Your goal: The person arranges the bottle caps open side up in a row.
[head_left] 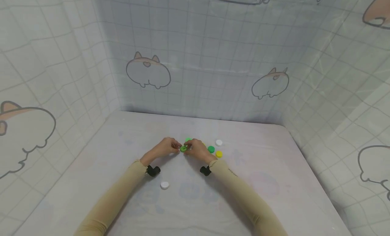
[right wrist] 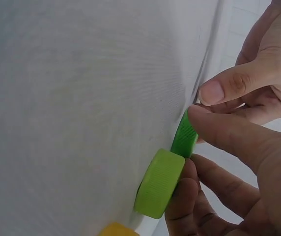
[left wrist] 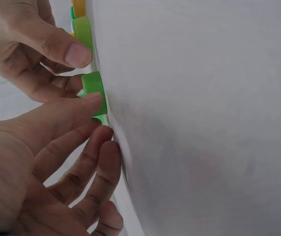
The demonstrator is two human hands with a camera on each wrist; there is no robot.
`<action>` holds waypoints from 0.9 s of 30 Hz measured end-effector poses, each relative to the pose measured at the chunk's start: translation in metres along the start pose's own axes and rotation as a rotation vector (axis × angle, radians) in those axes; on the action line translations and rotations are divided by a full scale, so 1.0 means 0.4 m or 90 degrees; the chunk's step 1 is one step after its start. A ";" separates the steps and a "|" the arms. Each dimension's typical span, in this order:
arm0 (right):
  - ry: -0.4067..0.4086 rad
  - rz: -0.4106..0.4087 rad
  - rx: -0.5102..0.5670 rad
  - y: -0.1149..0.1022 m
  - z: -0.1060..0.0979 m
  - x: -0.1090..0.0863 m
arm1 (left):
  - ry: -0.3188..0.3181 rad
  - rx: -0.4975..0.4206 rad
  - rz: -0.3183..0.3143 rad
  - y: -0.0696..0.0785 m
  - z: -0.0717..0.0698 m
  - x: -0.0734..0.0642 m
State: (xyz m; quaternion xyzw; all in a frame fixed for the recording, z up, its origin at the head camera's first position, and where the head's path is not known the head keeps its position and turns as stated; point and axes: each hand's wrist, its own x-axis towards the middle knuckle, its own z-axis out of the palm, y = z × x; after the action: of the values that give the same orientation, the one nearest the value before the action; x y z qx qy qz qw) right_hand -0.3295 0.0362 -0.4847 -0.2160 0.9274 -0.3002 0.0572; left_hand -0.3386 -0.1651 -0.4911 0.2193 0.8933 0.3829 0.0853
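My left hand (head_left: 167, 146) and right hand (head_left: 198, 150) meet near the middle of the table, fingertips almost together. A green bottle cap (head_left: 183, 148) is between them. In the left wrist view, my left thumb and fingers pinch this green cap (left wrist: 92, 82), while the right fingers touch its far edge. The right wrist view has my right thumb and curled fingers about a green cap (right wrist: 184, 137), with a lime cap (right wrist: 159, 184) close beside. Behind the hands lies a bright green cap (head_left: 188, 139). My fingers partly hide the caps.
Right of my hands lie a darker green cap (head_left: 211, 149), a yellow cap (head_left: 219, 154) and a white cap (head_left: 218, 142). Another white cap (head_left: 165, 185) sits nearer to me. A patterned sheet (head_left: 195, 66) rises behind the pale table (head_left: 262, 181).
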 end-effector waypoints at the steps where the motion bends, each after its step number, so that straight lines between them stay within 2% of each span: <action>1: 0.002 0.000 -0.003 -0.001 0.000 0.001 | 0.001 0.002 0.007 0.000 0.000 0.001; 9: 0.010 -0.010 -0.002 -0.003 0.004 -0.002 | -0.001 0.000 0.030 0.003 0.005 0.006; 18: 0.014 -0.024 -0.011 0.002 0.004 0.000 | -0.004 0.011 0.033 0.001 0.009 0.007; 27: 0.021 -0.014 -0.007 0.000 0.003 -0.003 | -0.003 0.015 0.032 0.006 0.009 0.004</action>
State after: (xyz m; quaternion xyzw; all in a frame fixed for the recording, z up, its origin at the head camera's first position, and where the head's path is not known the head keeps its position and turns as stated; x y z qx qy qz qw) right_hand -0.3283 0.0360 -0.4855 -0.2215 0.9273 -0.2994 0.0374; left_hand -0.3380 -0.1606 -0.4918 0.2437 0.8917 0.3740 0.0747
